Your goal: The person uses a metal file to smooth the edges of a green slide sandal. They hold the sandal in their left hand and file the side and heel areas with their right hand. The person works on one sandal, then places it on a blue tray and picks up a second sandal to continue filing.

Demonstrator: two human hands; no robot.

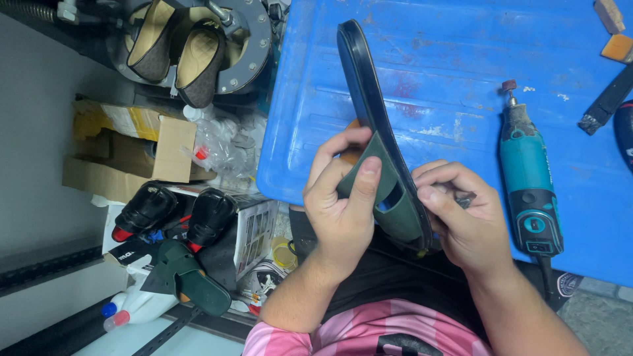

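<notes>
Both hands on our green sandal point(386, 165): left hand point(343, 211) clamps its strap, right hand point(465, 221) curled at the heel edge, maybe pinching something small. Long axis runs away over the blue bench point(448, 59) near edge.

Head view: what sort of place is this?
Probably a small shoe repair or shoemaking workshop. The hands hold a green sandal over a blue worktable, a teal rotary tool lies there, and brown shoes sit nearby.

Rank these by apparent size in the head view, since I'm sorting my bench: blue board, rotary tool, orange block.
1. blue board
2. rotary tool
3. orange block, cut by the frame edge but clearly smallest
</notes>
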